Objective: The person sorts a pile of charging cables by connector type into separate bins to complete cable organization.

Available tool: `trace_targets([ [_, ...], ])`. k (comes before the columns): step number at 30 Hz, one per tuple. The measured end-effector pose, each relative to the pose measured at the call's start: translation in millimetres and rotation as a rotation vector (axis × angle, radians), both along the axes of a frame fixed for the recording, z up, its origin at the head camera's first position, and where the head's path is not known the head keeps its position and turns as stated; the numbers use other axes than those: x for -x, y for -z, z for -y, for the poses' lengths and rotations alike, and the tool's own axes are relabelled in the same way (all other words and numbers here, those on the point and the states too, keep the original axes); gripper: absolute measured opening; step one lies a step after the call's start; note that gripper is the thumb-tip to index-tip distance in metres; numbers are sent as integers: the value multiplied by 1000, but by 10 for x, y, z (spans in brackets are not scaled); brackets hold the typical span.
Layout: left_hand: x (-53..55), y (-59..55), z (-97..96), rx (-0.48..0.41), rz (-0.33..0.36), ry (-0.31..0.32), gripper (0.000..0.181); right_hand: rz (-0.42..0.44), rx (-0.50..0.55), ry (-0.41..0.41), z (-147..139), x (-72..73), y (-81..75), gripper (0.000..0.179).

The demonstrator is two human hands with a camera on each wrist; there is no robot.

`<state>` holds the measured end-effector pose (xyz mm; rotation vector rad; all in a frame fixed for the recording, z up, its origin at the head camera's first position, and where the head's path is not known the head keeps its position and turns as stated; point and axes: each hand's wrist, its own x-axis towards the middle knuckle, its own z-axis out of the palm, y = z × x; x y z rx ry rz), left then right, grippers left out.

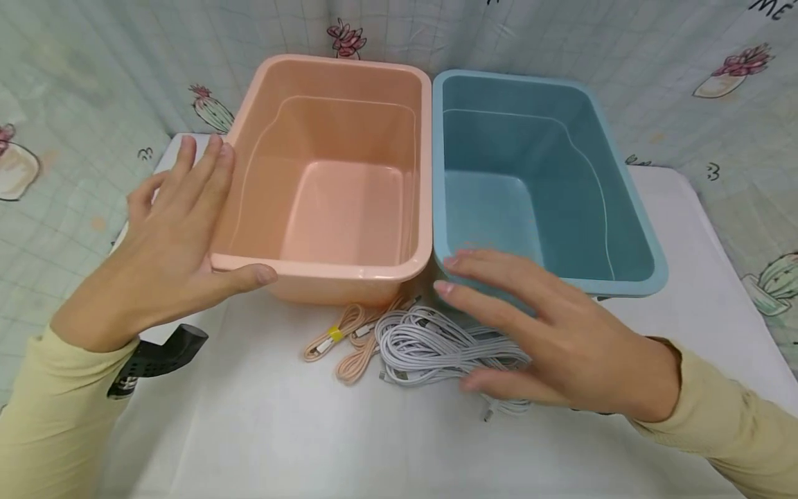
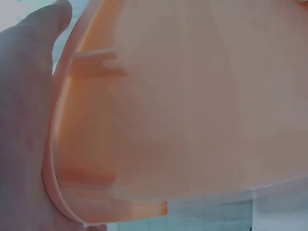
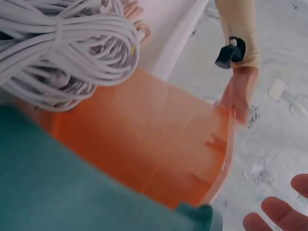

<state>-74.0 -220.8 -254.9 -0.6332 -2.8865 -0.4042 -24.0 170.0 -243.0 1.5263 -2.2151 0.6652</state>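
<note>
Two plastic bins stand side by side, a peach bin (image 1: 349, 270) on the left and a blue bin (image 1: 623, 285) on the right. My left hand (image 1: 171, 229) rests on the peach bin's left rim near the front corner, its fingers straight and thumb along the front edge. Over the blue bin's front left corner hovers my right hand (image 1: 542, 326), fingers extended and holding nothing; whether it touches the rim I cannot tell. Below it lie bundled white cables (image 1: 430, 346), partly hidden by that hand. Beside them are peach cables (image 1: 355, 360), one with a yellow tie (image 1: 335, 334).
The bins sit on a table with a white cover (image 1: 280, 430). A patterned curtain (image 1: 499, 34) hangs behind and at the sides. A black wrist mount (image 1: 168, 353) is strapped at the left sleeve.
</note>
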Motion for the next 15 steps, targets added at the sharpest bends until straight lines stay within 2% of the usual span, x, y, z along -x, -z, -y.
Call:
trace_targets([
  [4, -12, -16, -17, 45, 1, -42, 118, -17, -17, -51, 144, -36, -24, 72],
  [8, -14, -35, -31, 68, 20, -67, 118, 2, -60, -83, 237, -66, -5, 66],
  [15, -39, -43, -10, 35, 66, -44, 120, 38, -141, -157, 424, -54, 140, 54],
])
